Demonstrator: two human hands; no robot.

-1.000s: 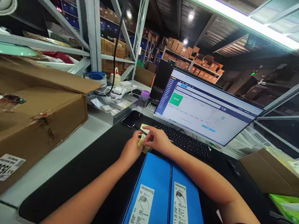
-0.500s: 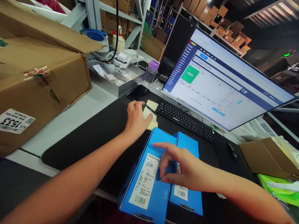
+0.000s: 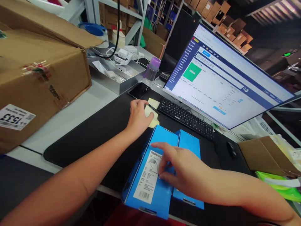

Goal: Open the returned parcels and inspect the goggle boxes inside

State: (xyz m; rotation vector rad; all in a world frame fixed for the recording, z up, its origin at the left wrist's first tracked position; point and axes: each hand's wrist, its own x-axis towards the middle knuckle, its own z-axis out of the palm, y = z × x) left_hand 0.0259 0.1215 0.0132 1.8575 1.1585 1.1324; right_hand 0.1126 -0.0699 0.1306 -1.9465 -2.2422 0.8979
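Observation:
My left hand (image 3: 138, 117) rests at the edge of the yellow sticky notes (image 3: 154, 103), its thumb apart from the bent fingers and nothing gripped. A dark pen (image 3: 152, 108) lies across the notes by its fingertips. Two blue boxes lie side by side on the black desk mat. My right hand (image 3: 181, 166) is over them, index finger stretched out, the others curled and the thumb apart. The left blue box (image 3: 162, 133) bears a white "Wakening" label (image 3: 147, 180) with a barcode. My right hand covers much of the right blue box (image 3: 190, 144).
Behind the boxes are a black keyboard (image 3: 185, 119) and a lit monitor (image 3: 221, 78). A phone (image 3: 138, 91), a purple-capped bottle (image 3: 151, 70) and a metal tray (image 3: 119, 88) stand farther left. A large carton (image 3: 66, 75) sits at left; a mouse (image 3: 231, 150) lies right.
My right hand has shifted slightly left over the left box and covers more of the right one. My left hand stays by the notes. The view has shifted slightly.

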